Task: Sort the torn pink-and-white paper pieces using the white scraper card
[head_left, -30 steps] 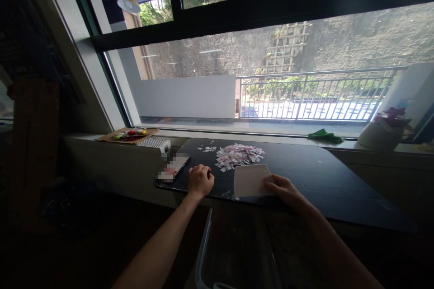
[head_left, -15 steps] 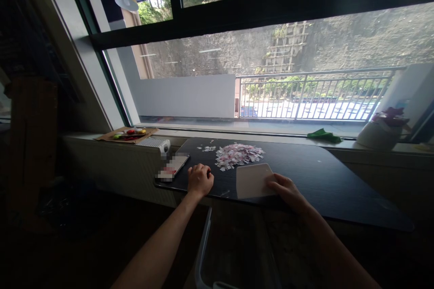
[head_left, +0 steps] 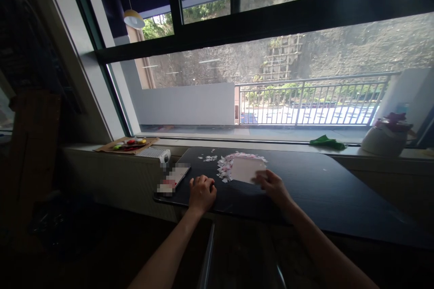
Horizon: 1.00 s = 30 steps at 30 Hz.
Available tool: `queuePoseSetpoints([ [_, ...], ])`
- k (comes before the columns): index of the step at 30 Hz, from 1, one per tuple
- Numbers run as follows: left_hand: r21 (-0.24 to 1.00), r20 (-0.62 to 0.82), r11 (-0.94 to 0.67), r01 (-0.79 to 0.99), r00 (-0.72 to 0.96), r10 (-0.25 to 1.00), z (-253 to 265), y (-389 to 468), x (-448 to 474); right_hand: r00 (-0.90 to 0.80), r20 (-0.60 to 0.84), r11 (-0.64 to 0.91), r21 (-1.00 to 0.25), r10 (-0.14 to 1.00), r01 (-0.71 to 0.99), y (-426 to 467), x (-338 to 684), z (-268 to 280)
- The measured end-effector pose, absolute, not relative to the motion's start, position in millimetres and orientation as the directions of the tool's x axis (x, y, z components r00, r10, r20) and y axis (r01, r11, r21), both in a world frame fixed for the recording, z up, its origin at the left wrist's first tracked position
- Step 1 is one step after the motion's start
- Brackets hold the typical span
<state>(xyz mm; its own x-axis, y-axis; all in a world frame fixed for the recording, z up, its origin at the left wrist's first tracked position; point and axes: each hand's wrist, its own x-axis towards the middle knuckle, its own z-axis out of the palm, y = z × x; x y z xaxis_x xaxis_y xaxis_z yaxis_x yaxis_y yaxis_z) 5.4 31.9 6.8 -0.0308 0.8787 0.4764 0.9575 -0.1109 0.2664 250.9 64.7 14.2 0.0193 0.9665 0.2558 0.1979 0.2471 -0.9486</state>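
My right hand (head_left: pixel 274 185) grips the edge of a flat, pale rectangular sheet with rounded corners (head_left: pixel 247 169). The sheet is tilted over the front of a heap of small white and pink paper scraps (head_left: pixel 224 167) and hides much of it. Whether the sheet touches the scraps, I cannot tell. Curled at the table's front edge is my left hand (head_left: pixel 202 193), left of the sheet and in front of the heap; what its fingers hold, if anything, is hidden. A few loose scraps (head_left: pixel 209 158) lie left of the heap.
The black table (head_left: pixel 305 189) stands against the windowsill. A phone-like flat object (head_left: pixel 173 179), partly pixelated, lies at its left edge. On the sill are a board with colourful pieces (head_left: pixel 129 144), a green cloth (head_left: pixel 327 142) and a white pot (head_left: pixel 386 137). A clear plastic edge (head_left: pixel 207 253) shows below.
My right hand has moved the pale sheet left and away from me, from beside the heap to over it. My left hand has stayed by the table's edge. The view has tilted up slightly.
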Motion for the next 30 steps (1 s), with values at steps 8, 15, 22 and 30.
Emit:
queuePoseSetpoints([
  [8,0.284,0.475,-0.127,0.951,-0.025,0.88,5.6,32.4,5.7,0.106,0.296,0.246,-0.909,0.949,0.336,56.6,262.9,27.9],
  [15,0.308,0.461,-0.183,0.934,0.022,0.887,8.4,30.4,3.3,0.2,0.269,0.175,-0.903,0.942,0.392,35.8,289.0,22.9],
  [22,0.318,0.436,-0.288,0.903,0.13,0.89,11.4,36.6,25.0,0.348,0.212,0.106,-0.948,0.913,0.301,19.7,325.7,16.5],
  [30,0.366,0.452,-0.445,0.817,0.262,0.853,6.4,41.2,45.1,0.33,0.206,0.136,-0.966,0.921,0.221,16.4,328.7,14.5],
])
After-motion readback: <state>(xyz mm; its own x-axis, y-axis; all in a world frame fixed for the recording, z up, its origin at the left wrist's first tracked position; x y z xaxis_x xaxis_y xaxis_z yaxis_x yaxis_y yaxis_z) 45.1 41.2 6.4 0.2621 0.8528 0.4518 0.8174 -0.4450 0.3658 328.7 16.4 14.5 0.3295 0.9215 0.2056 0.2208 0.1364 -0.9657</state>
